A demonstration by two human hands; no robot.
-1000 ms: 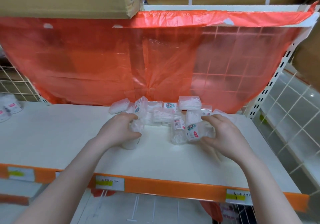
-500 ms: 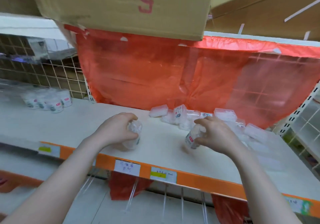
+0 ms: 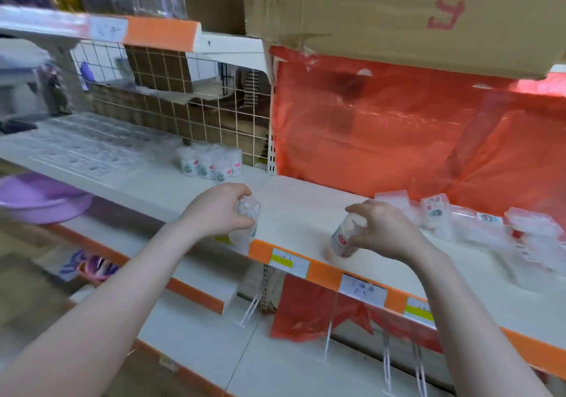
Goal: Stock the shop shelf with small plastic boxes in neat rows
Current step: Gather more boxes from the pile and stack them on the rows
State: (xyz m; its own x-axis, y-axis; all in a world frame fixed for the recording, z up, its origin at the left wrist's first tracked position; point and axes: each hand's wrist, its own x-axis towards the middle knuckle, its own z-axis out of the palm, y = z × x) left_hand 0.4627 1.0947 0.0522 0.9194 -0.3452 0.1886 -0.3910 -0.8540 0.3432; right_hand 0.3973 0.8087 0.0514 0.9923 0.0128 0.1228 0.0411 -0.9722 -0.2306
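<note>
Boxes (image 3: 477, 225) lie jumbled at the shelf (image 3: 300, 209) back right. Left hand (image 3: 219, 209) fingers grip 1 tub (image 3: 246, 222); right hand (image 3: 379, 231) fingers grip another tub (image 3: 344, 238) near the front edge.

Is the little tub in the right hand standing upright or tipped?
Tipped. The round tub leans, top toward the right hand gripping it, with its base near the shelf front edge.
</note>
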